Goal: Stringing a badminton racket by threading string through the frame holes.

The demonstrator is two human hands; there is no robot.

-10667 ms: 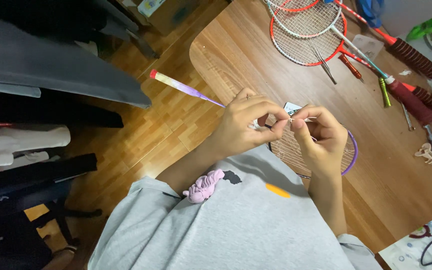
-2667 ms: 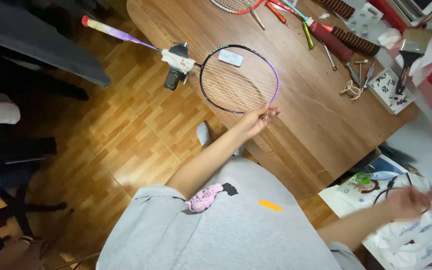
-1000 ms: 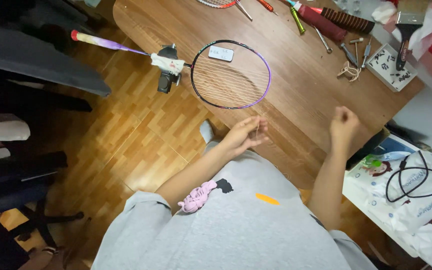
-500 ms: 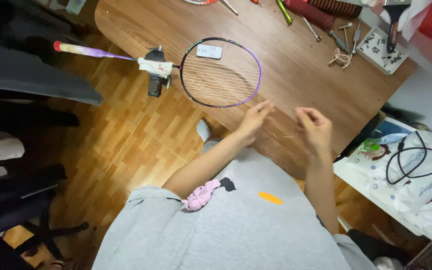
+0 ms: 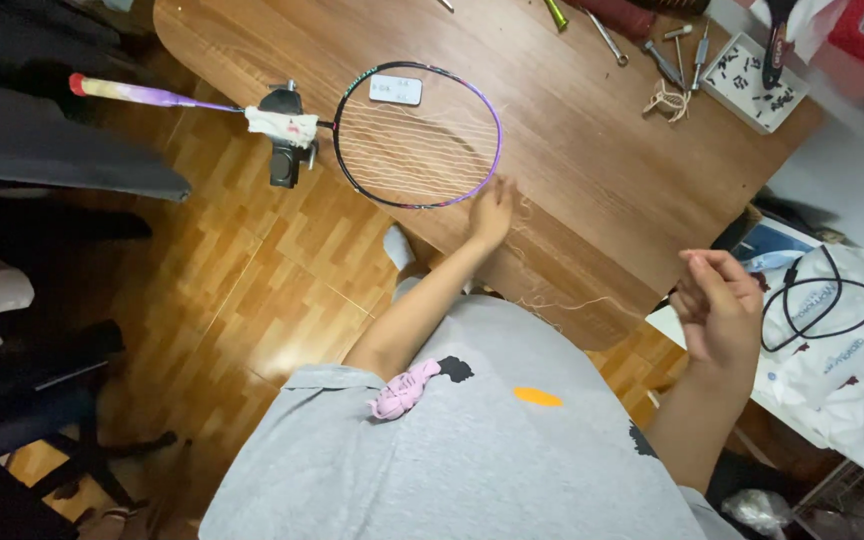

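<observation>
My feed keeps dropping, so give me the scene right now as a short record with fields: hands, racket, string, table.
Left hand: on the table by the near edge of the racket frame, fingers at the string.
Right hand: raised off the table's right end, fingers curled; a hold on the string cannot be told.
Racket: flat on the table, partly strung, handle out over the floor.
String: loose, trailing across the table edge.
Table: wooden, tools at the far end.

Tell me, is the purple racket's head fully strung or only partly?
Partly strung. The racket head shows strings running one way only, with gaps, and loose string trails off the table edge toward the right hand.
</observation>
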